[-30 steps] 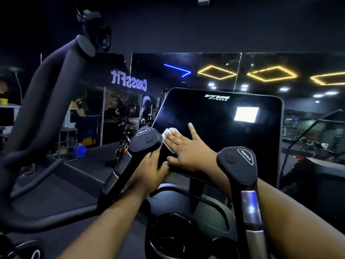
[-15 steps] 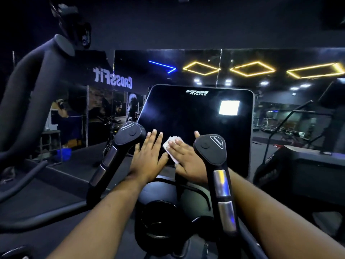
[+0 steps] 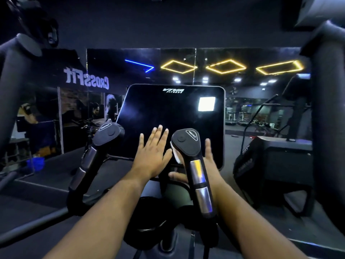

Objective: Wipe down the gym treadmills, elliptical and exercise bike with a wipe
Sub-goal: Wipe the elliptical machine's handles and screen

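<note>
Right hand (image 3: pixel 209 161) slid w/ wipe (image 3: pixel 175 154) behind grip (image 3: pixel 186 141), grasp can't tell; left hand (image 3: pixel 151 156) flat on screen (image 3: pixel 168 113). Screen wipe ongoing; other machines left, by my judgement

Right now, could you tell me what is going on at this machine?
A person is wiping the dark console screen of a cardio machine. The left hand lies flat and open on the screen's lower part. The right hand is largely hidden behind the right handle, pressing a white wipe against the screen's lower edge.
</note>
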Available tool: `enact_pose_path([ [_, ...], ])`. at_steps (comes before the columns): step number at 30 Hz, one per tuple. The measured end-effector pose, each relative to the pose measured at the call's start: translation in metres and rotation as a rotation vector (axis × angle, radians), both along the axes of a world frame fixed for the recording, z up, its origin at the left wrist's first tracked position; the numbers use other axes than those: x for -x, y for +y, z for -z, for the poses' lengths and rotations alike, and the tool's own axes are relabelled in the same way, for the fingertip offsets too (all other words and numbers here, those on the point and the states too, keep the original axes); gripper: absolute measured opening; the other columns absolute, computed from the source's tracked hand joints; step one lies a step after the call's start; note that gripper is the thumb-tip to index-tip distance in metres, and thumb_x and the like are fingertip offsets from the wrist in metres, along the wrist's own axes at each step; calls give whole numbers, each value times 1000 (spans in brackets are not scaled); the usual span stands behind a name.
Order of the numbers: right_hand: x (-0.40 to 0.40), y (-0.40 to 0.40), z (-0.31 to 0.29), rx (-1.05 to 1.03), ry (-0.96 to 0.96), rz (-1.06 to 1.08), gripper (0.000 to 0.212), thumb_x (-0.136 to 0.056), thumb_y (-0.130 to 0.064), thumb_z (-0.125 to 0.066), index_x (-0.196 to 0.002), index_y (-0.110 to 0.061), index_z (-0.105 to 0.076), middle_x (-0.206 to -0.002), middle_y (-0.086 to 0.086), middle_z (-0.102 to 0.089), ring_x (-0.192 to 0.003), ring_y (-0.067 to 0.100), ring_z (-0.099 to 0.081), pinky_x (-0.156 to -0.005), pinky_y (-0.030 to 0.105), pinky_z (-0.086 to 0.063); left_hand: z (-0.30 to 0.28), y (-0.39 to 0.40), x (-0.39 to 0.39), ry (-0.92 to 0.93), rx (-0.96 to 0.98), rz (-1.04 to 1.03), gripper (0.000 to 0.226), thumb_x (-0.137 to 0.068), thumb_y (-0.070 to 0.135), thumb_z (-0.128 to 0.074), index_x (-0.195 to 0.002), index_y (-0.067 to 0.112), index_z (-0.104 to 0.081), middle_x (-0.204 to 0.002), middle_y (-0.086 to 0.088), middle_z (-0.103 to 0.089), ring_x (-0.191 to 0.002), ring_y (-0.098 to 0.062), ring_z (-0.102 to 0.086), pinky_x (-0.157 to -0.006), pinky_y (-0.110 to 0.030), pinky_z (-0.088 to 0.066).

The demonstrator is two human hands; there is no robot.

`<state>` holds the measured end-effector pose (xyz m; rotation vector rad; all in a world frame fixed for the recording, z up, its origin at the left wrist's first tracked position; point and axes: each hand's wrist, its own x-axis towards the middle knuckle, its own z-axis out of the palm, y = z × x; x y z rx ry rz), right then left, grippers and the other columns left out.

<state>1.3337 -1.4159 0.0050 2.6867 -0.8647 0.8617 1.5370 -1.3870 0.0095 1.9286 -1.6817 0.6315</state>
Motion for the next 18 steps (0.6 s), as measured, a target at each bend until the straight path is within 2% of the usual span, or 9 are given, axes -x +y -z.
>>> enact_pose_path([
  [2, 16, -5, -13, 74, 28, 260, 92, -85, -76, 8, -162, -27, 2, -170, -5, 3, -155, 13, 10, -115, 69, 18, -4, -3, 4, -7, -6, 18, 85, -84, 62, 2, -162, 30, 9, -170, 6, 17, -155, -10, 19, -124, -50, 15],
  [5, 32, -6, -26, -17, -33, 497, 115, -62, -77, 26, -161, -19, 13, -167, -5, 19, -154, 12, 19, -107, 72, 26, -13, -5, 9, -19, -22, 28, 89, -80, 66, 6, -162, 30, 13, -168, 6, 22, -153, -10, 24, -124, -51, 16],
  [6, 31, 4, -24, -57, -17, 505, 112, -63, -71, 27, -160, -17, 17, -166, -3, 23, -153, 14, 22, -107, 72, 26, -13, -6, 10, -20, -27, 28, 91, -80, 68, 7, -162, 30, 13, -168, 6, 23, -153, -10, 25, -124, -52, 16],
  [9, 31, 31, -7, -74, 97, 501, 93, -64, -31, 23, -155, -11, 27, -160, 3, 38, -149, 20, 34, -111, 74, 16, -9, -10, 9, 10, -24, 33, 92, -79, 71, 5, -162, 31, 13, -168, 8, 24, -152, -9, 26, -123, -53, 15],
  [10, 30, 35, -2, -69, 109, 494, 91, -65, -28, 22, -154, -10, 29, -158, 3, 41, -147, 21, 36, -111, 74, 15, -8, -13, 8, 29, -15, 38, 92, -79, 71, 4, -162, 32, 13, -168, 9, 24, -152, -8, 27, -123, -54, 15],
  [12, 30, 24, -4, -68, 78, 480, 95, -65, -42, 26, -154, -12, 27, -160, 1, 38, -147, 18, 35, -111, 74, 18, -5, -15, 7, 40, 1, 40, 91, -79, 72, 3, -161, 33, 13, -167, 9, 25, -152, -8, 27, -123, -54, 15],
  [14, 28, -1, -28, -59, 45, 479, 109, -64, -70, 25, -158, -16, 20, -165, -2, 27, -151, 14, 27, -111, 72, 21, -4, -17, 6, 22, 1, 38, 90, -81, 73, 3, -161, 34, 15, -167, 9, 26, -151, -8, 28, -123, -54, 16],
  [16, 23, -36, -64, -31, 40, 513, 125, -58, -90, 28, -160, -18, 15, -168, -3, 20, -153, 14, 21, -111, 72, 20, -3, -17, 5, 24, 7, 40, 89, -82, 73, 4, -161, 34, 16, -167, 10, 27, -151, -8, 29, -123, -53, 16],
  [18, 18, -66, -101, -36, 27, 549, 120, -66, -95, 14, -160, -20, 16, -168, -2, 20, -154, 15, 20, -113, 72, 17, -4, -16, 5, 21, 9, 35, 89, -81, 73, 4, -161, 34, 16, -167, 9, 27, -151, -8, 28, -123, -53, 16],
])
